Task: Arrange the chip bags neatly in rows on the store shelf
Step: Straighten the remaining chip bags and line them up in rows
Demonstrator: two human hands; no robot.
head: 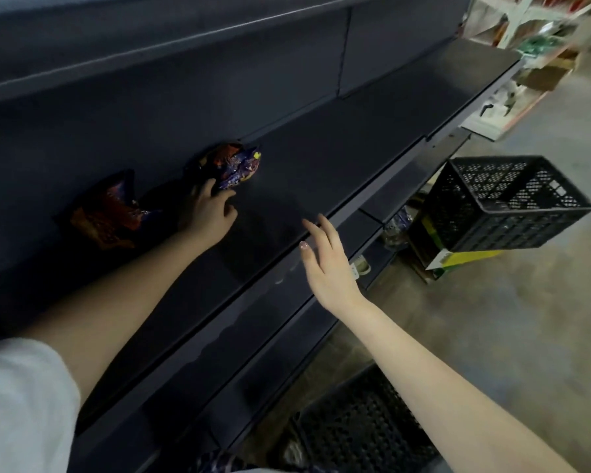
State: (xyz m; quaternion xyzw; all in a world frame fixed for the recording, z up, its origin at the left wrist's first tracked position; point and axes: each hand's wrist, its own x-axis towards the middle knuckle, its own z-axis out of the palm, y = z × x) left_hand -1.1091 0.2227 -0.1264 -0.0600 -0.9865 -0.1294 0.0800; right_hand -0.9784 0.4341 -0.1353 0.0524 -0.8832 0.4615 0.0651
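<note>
While only 2 chip bags stand at the back of the shelf (321, 172), stocking looks barely begun; next comes another bag set beside them. The left hand (209, 213) touches the purple bag (238, 167), grip unclear, the orange bag (106, 213) to its left. The right hand (325, 261) hovers spread and empty over the shelf edge

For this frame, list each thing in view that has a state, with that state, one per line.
Left hand: fingers open, touching the purple chip bag.
Right hand: open, empty, over the shelf's front edge.
Purple chip bag: on the shelf, against the back panel.
Orange chip bag: on the shelf, leaning at the back, untouched.
Shelf: mostly bare.
Black crate: tilted on a box, contents not visible.
</note>
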